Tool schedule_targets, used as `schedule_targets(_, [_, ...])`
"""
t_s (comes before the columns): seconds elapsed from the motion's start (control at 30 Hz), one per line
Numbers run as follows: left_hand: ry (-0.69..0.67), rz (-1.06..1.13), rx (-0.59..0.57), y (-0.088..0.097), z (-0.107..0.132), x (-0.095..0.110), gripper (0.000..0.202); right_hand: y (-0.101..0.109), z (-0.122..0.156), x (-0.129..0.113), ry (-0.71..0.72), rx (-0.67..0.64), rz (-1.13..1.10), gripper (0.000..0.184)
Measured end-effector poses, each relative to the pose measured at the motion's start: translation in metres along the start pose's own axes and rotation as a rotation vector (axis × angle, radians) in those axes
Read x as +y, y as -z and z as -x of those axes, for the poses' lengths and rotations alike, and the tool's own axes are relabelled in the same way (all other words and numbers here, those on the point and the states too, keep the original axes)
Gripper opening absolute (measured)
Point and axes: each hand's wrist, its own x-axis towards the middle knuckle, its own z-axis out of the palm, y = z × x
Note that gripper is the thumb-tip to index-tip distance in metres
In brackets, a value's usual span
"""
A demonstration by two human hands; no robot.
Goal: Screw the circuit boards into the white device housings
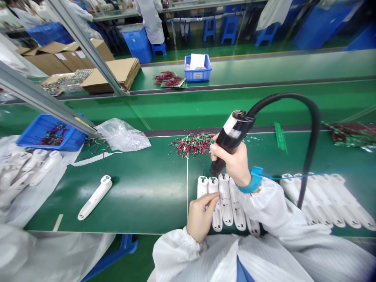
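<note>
Wrapped in my right hand (233,160) is a black cylindrical tool (230,135) with a thick black hose (313,129) curving from its top. The tool's tip points down at the upper ends of a row of white plastic housings (225,203), close above them. Small green circuit boards show at the tops of the nearest two housings. My left hand (202,213) lies over the left part of this row, thumb and forefinger pinched together; whether something is between them is too small to tell. A heap of small green boards with dark red wires (194,144) lies beyond the row.
More white housings (326,199) lie at right, and a single housing (95,197) at left. A blue bin (53,133), a clear plastic bag (125,135) and a slanting metal post (88,43) stand at left. A blue basket (198,74) sits on the farther bench; people work beyond.
</note>
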Motion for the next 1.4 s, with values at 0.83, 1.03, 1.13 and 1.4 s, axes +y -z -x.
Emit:
schedule_targets(0.83, [0.036, 0.026, -0.001, 0.0005, 0.0014, -0.0006, 0.023, -0.0009, -0.003, 0.0035, -0.055, -0.004, 0.036, 0.031])
schedule_targets(1.03, [0.042, 0.04, -0.012, 0.0013, 0.0008, -0.0023, 0.024, -0.0021, -0.0035, 0.0012, -0.074, -0.032, 0.033, 0.034])
schedule_targets(1.13, [0.037, 0.042, -0.013, 0.0008, 0.0008, -0.0037, 0.024, -0.0019, -0.0044, 0.0014, -0.082, -0.037, 0.027, 0.036])
schedule_targets(1.4, [0.04, 0.03, -0.019, 0.0018, 0.0008, -0.0031, 0.024, -0.0015, -0.0063, 0.0007, -0.076, -0.108, 0.033, 0.034])
